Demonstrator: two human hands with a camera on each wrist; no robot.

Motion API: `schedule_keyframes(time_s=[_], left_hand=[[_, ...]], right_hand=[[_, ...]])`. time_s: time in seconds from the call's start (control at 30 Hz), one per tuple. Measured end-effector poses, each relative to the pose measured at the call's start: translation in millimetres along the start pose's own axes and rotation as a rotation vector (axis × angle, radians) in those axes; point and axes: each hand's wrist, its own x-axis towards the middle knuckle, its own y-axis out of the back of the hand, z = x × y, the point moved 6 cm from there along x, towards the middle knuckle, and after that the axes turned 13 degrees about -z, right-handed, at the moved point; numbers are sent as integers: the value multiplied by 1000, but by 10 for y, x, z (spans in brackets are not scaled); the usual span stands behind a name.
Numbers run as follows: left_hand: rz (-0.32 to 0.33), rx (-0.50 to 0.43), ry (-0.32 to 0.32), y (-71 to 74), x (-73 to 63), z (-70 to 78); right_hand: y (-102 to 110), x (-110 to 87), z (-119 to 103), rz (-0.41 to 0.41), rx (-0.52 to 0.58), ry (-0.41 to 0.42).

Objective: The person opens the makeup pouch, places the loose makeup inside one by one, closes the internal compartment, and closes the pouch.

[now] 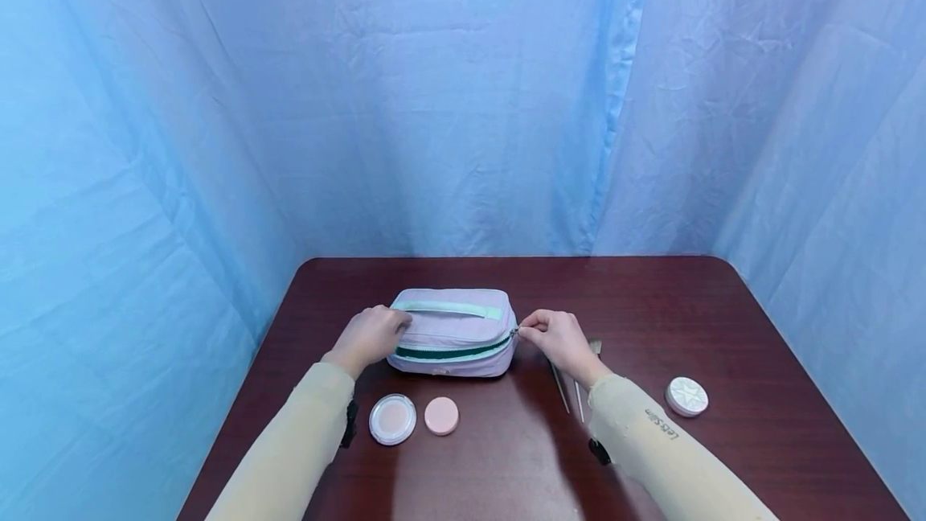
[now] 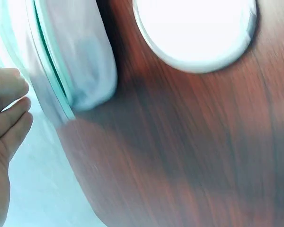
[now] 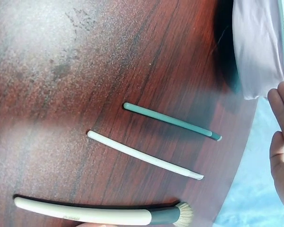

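A pale lilac cosmetic bag [image 1: 452, 332] with mint trim and a mint top handle [image 1: 448, 309] sits on the table. Its front zipper is parted, showing a dark green gap. At the bag's upper left end, my left hand [image 1: 372, 336] grips the bag near the handle's end; in the left wrist view its curled fingers [image 2: 14, 118] are partly cut off. My right hand [image 1: 560, 338] pinches the zipper pull [image 1: 514, 332] at the bag's right end. The right wrist view shows those fingers [image 3: 281, 106] beside the zipper.
Nearer me lie a clear-rimmed round compact [image 1: 393, 420] and a pink round case [image 1: 441, 416]. A silver embossed round case [image 1: 686, 397] is at right. By my right forearm lie a green stick [image 3: 168, 119], a slim white stick [image 3: 144, 154] and a makeup brush [image 3: 85, 211]. Blue curtains [image 1: 448, 103] surround the table.
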Motion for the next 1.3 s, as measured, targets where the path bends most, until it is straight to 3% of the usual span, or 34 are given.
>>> schedule_keyframes(time_s=[0.27, 0.57, 0.8, 1.13, 1.3], left_hand=[[-4, -63, -197, 27, 181, 583], [19, -37, -286, -15, 327, 1014], [130, 11, -330, -6, 342, 1160], [241, 167, -318, 21, 284, 1292], [258, 236, -326, 50, 241, 1304]], right_hand=[[-1, 6, -19, 6, -12, 10], [-8, -6, -22, -20, 20, 11], [-10, -12, -23, -48, 76, 32], [-18, -7, -51, -72, 113, 67], [-10, -20, -53, -72, 113, 62]])
